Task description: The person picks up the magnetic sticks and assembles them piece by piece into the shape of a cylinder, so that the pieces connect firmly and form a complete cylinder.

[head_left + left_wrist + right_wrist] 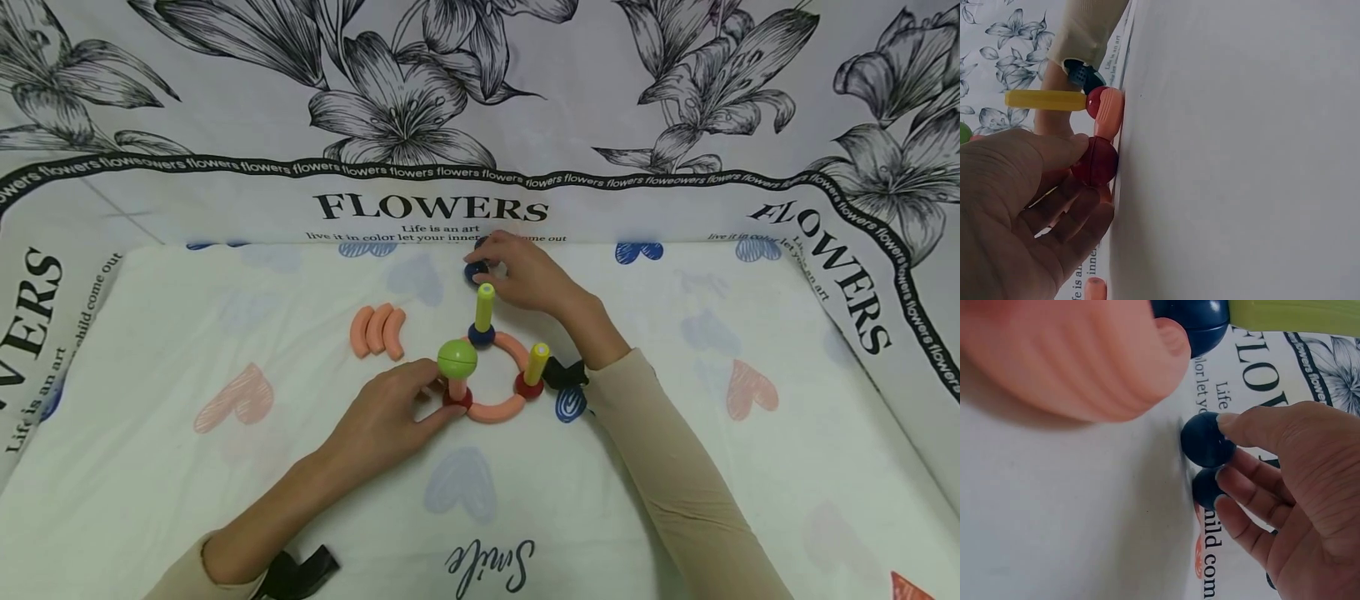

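Observation:
A ring of orange curved pieces (497, 412) stands on the cloth, joined at ball connectors. At its left corner, my left hand (390, 408) pinches a red ball (1102, 164) between thumb and fingers. From that ball rises a short orange rod (458, 388) capped by a green ball (457, 359). A yellow rod (537, 364) stands on the right red ball (528, 386), a lime-green rod (485, 307) on the far dark blue ball (482, 336). Behind the ring, my right hand (528, 271) pinches a loose dark blue ball (1205, 440); a second blue ball (1207, 487) lies against its fingers.
Three loose orange curved pieces (377, 330) lie side by side left of the ring. The white heart-print cloth (637, 517) covers the work surface, with a flower-print cloth (570, 108) beyond its far edge. Dark wrist camera mounts (564, 373) hang at both cuffs.

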### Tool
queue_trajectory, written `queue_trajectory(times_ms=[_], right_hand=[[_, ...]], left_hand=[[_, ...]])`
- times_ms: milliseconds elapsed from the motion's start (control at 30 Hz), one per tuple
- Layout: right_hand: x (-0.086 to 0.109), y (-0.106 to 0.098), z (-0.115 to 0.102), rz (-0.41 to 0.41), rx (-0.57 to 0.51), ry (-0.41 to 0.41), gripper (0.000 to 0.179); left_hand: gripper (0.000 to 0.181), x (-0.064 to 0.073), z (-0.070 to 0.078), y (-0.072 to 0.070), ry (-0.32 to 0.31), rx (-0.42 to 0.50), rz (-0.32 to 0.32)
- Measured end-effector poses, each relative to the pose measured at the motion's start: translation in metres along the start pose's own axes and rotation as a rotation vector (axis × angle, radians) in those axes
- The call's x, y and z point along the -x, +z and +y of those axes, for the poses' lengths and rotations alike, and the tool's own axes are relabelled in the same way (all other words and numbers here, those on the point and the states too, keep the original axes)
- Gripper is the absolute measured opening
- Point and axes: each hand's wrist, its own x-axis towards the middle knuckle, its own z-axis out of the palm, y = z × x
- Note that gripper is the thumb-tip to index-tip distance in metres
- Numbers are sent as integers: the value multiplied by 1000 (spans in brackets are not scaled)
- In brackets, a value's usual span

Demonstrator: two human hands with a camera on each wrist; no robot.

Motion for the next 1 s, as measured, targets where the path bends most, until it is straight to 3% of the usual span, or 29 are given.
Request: queue_trajectory(times_ms=[300, 533, 1000], right_hand=[[2, -2, 0, -40, 1, 33, 34], [4, -2, 2, -60, -80, 60, 31], [11, -8, -2, -57, -86, 41, 34]], left_hand=[[26, 0, -1, 0, -7, 60, -8], [24, 0, 0, -1, -8, 98, -8], [22, 0, 0, -4, -1, 51, -21]])
